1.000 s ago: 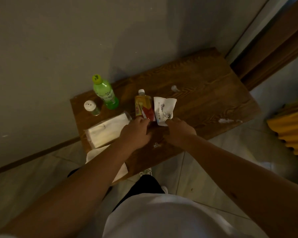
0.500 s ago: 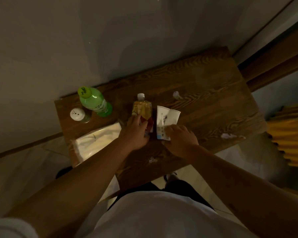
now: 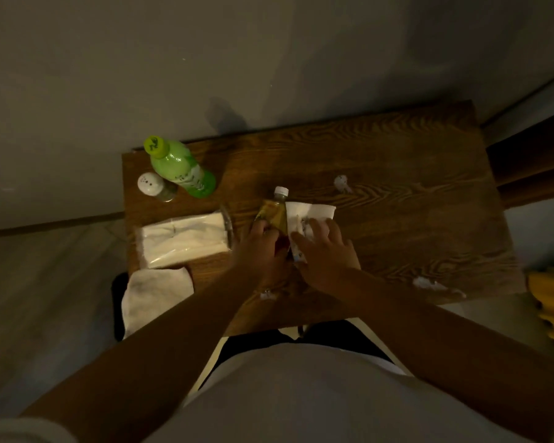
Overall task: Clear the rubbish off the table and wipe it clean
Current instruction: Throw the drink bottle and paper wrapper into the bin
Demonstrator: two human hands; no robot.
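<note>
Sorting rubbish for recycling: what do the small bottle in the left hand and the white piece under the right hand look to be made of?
The small bottle looks like clear plastic: amber liquid shows through it, and it has a white screw cap and a printed label. The white piece looks like thin matte paper, perhaps a flattened paper cup: it lies creased and flat with small printed marks. The dim light leaves both uncertain.

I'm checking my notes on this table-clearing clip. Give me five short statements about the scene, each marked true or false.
1. The green bottle stands at the table's far left corner. True.
2. The left hand is on the tissue pack. False: it is at the small yellow bottle.
3. The right hand rests on the white wrapper. True.
4. The shaker lies on the floor. False: it stands beside the green bottle.
5. No scraps are on the table. False: white scraps lie on it.
</note>
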